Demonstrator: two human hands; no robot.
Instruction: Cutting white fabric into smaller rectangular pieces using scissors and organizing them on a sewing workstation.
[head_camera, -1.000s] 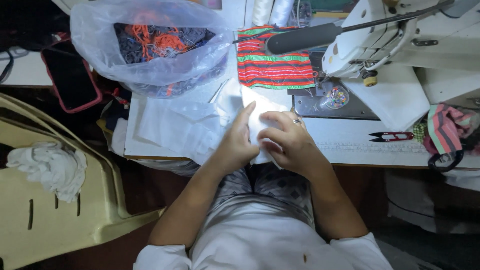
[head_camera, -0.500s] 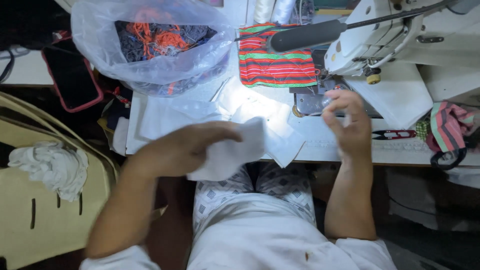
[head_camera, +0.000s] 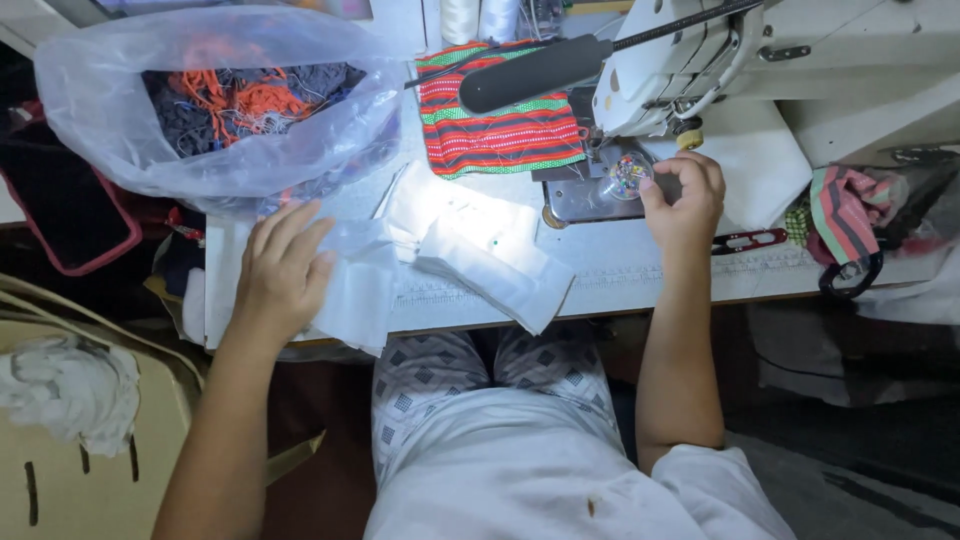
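Note:
My left hand (head_camera: 280, 270) lies flat with fingers spread on a stack of white fabric pieces (head_camera: 355, 290) at the left of the sewing table (head_camera: 640, 275). More folded white fabric (head_camera: 480, 255) sits lit in the middle, one piece hanging over the front edge. My right hand (head_camera: 682, 200) reaches to a small clear round container of coloured pins (head_camera: 626, 175) beside the needle plate of the white sewing machine (head_camera: 720, 60); its fingertips touch the container.
A large clear plastic bag of dark and orange thread scraps (head_camera: 215, 100) fills the table's left rear. A red, green and black striped cloth (head_camera: 500, 115) lies under the machine arm. Red-handled snips (head_camera: 745, 240) lie right of my right hand. Striped fabric (head_camera: 845, 205) hangs at right. A cream chair (head_camera: 90, 450) stands at left.
My left hand carried a white fabric piece leftward and laid it flat on the left stack. My right hand moved from the centre fabric to the pin container by the machine.

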